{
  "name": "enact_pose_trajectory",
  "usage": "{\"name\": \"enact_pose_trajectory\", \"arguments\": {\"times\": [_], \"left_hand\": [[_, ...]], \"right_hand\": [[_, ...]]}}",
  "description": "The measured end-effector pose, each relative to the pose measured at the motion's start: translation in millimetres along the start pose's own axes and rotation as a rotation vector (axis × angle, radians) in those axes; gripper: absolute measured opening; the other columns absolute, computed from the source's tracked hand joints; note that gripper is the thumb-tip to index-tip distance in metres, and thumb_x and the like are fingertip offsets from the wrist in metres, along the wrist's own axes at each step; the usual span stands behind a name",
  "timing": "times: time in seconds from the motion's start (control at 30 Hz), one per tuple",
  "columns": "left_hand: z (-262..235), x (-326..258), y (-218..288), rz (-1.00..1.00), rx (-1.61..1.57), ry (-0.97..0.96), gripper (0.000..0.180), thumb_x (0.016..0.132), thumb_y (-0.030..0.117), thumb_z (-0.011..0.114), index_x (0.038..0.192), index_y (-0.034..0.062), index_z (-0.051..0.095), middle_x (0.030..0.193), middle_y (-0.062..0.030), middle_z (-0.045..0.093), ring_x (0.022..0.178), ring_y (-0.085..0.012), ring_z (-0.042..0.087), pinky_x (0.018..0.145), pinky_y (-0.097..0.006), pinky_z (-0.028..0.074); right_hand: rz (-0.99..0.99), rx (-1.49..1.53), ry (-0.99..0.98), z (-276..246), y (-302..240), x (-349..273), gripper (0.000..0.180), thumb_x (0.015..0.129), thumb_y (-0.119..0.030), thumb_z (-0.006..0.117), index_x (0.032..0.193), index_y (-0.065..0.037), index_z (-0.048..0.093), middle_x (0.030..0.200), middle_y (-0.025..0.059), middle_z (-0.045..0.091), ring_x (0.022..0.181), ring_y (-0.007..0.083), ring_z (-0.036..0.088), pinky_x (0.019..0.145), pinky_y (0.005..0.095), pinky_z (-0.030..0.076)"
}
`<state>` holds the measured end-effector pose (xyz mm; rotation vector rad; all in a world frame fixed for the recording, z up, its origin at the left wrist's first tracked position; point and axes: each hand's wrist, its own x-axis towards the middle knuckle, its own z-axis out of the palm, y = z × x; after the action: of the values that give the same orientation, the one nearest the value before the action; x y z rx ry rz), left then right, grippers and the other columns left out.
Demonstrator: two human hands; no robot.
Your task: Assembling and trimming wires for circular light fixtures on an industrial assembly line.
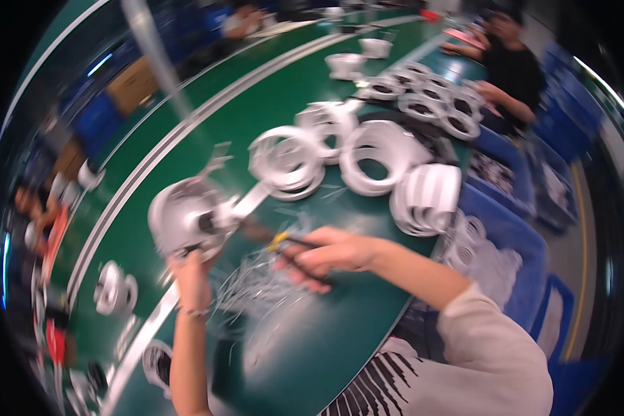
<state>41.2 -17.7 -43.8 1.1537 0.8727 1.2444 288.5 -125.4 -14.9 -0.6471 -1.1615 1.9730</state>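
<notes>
My left hand (193, 279) grips a white round plastic housing (173, 216) from below and holds it up over the table at the left. In my right hand (338, 251) is a pair of pliers (280, 241) with dark handles and a yellow part, the fingers wrapped round it. The jaws point left towards the housing; motion blur hides whether they touch it. Below and between my hands lies a loose heap of thin clear plastic strips (260, 284) on the green table (305, 353).
White ring-shaped parts (284, 163) and a stack of white rings (426, 200) stand beyond my hands. More rings (433, 97) lie farther off, near a seated person (513, 73). Blue bins (527, 256) flank the table's right edge. A white housing (114, 288) sits on the green surface leftward.
</notes>
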Motion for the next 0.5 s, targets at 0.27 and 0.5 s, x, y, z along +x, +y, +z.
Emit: {"name": "enact_pose_trajectory", "arguments": {"times": [0.27,0.5], "left_hand": [[30.6,115.2,-15.8,-0.378,-0.556,-0.071,0.028,0.071,-0.002,0.042,0.095,-0.0180,0.043,0.099,-0.0261,0.051,0.095,-0.0400,0.052,0.082,-0.035,0.050],[36.6,220.6,-69.5,-0.366,-0.669,0.011,0.027,0.076,-0.002,0.044,0.096,-0.0183,0.041,0.102,-0.0261,0.048,0.097,-0.0370,0.050,0.085,-0.036,0.049]], "right_hand": [[-0.014,0.120,-0.375,-13.9,35.0,25.1,0.036,0.081,-0.019,0.054,0.108,0.004,0.049,0.079,0.0055,0.056,0.058,0.0114,0.054,0.048,0.0218,0.045],[0.050,0.102,-0.324,-25.5,39.3,24.9,0.033,0.080,-0.018,0.055,0.105,0.003,0.051,0.076,0.0054,0.056,0.056,0.0111,0.054,0.045,0.0230,0.046]]}}
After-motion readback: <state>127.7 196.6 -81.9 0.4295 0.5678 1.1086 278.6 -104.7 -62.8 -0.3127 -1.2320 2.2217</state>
